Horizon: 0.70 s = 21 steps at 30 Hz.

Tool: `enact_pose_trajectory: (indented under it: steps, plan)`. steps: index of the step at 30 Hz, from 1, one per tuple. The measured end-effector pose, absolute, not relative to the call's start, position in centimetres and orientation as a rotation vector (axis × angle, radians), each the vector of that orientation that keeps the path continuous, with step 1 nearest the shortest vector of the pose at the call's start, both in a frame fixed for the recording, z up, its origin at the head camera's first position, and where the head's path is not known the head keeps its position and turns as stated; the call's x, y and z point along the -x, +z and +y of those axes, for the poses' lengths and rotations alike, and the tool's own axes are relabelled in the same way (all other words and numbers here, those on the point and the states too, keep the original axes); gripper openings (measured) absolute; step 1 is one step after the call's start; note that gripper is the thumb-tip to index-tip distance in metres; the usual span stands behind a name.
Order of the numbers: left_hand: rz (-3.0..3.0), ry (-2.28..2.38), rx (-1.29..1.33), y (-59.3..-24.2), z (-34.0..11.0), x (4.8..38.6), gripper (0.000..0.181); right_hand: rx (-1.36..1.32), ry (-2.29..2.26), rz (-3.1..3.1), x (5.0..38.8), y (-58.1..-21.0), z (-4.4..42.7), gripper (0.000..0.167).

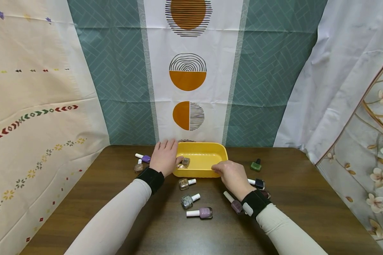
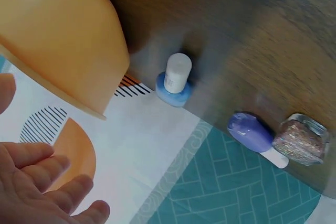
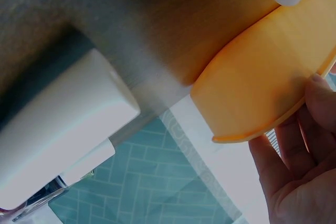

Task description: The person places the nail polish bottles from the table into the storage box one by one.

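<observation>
A yellow plastic tray (image 1: 200,173) stands at the back of the table, with glitter nail polish bottles (image 1: 186,162) at its left end. My right hand (image 1: 234,176) pinches the tray's front rim near the right corner, thumb on the outer wall. Over the tray's left end is my left hand (image 1: 164,157), fingers extended and thumb at the rim; nothing is in its grasp. In the left wrist view, a blue nail polish bottle (image 2: 174,97) with a white cap stands beside the tray; in the head view I cannot make it out.
Left of the tray lie a purple bottle (image 1: 145,158) and a glitter one (image 1: 138,167). In front are gold glitter (image 1: 183,183), silver glitter (image 1: 187,202) and lilac (image 1: 205,213) bottles. Mauve (image 1: 236,206), dark (image 1: 260,183) and green (image 1: 255,165) bottles are rightward. Curtains hang behind.
</observation>
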<state>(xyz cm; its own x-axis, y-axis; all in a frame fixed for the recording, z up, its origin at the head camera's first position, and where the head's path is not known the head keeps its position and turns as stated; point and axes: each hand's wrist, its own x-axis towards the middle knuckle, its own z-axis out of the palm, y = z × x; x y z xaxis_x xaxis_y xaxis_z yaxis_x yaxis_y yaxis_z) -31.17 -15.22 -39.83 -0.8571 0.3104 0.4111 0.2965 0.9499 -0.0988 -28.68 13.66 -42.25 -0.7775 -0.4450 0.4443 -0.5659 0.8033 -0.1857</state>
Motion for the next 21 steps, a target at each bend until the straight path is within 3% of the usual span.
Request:
enact_pose_trajectory:
  steps: [21]
  plan:
    - [-2.756, -0.053, 0.368, -39.3, -18.3, 29.0, 0.082, -0.761, 0.434, -2.618, 28.7, -42.3, 13.6, 0.018]
